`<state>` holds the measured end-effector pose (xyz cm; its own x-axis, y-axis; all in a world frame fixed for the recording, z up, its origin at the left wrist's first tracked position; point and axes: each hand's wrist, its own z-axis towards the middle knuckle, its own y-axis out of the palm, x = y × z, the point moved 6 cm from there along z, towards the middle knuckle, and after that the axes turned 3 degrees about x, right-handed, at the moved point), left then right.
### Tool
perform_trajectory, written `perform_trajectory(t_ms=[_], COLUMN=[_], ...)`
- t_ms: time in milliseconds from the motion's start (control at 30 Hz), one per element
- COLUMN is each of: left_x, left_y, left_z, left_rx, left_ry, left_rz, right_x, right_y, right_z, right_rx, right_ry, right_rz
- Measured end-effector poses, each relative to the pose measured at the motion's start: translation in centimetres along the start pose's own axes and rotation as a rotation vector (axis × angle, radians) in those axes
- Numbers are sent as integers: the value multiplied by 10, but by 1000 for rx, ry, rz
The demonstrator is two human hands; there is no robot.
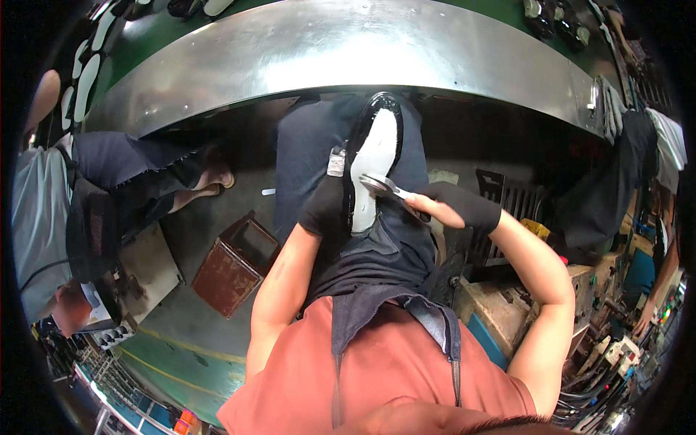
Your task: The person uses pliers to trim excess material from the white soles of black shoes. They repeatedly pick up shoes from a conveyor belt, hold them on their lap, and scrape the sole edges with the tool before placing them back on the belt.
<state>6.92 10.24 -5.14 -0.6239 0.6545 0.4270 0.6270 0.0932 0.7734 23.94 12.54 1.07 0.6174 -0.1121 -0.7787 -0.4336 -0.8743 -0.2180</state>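
A glossy black shoe (356,156) lies lengthwise on my lap with its toe end pointing away from me. The long white surface (377,148) in its black rim faces up. My left hand (325,208), in a black covering, is against the shoe's near left side; its fingers are mostly hidden. My right hand (448,209), partly covered in black with bare fingers showing, is closed around a metal hand tool (384,185). The tool's bright, rounded head rests at or just above the white surface; its exact kind is unclear. A small pale label (336,162) sits left of the shoe.
A shiny metal bench (348,54) curves across beyond my knees. A brown box-like stool (228,264) stands on the floor at left, near a seated person (51,217). Wooden equipment (500,312) is close on my right. White sole-shaped pieces (87,87) lie at far left.
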Motion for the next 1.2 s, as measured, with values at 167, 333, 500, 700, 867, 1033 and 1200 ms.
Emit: perform_trajectory(t_ms=[167, 333, 500, 700, 867, 1033, 1200], left_x=[-11, -12, -4, 23, 32, -14, 12], left_y=[2, -42, -56, -6, 10, -51, -14], left_z=[7, 32, 29, 13, -5, 34, 12], left_rx=[64, 296, 343, 95, -98, 108, 210], left_ry=[-23, 530, 746, 614, 582, 137, 366], left_rz=[48, 661, 675, 927, 822, -240, 800], right_x=[-57, -6, -12, -118, -15, 25, -45], right_y=[-13, 1, -33, 16, -18, -8, -11], right_z=[-16, 7, -4, -17, 1, -48, -48], right_rx=[196, 487, 120, 177, 260, 366, 382], right_ry=[-60, -295, -121, -621, -268, -77, -176], right_rz=[-288, -568, -586, -701, -655, -337, -234])
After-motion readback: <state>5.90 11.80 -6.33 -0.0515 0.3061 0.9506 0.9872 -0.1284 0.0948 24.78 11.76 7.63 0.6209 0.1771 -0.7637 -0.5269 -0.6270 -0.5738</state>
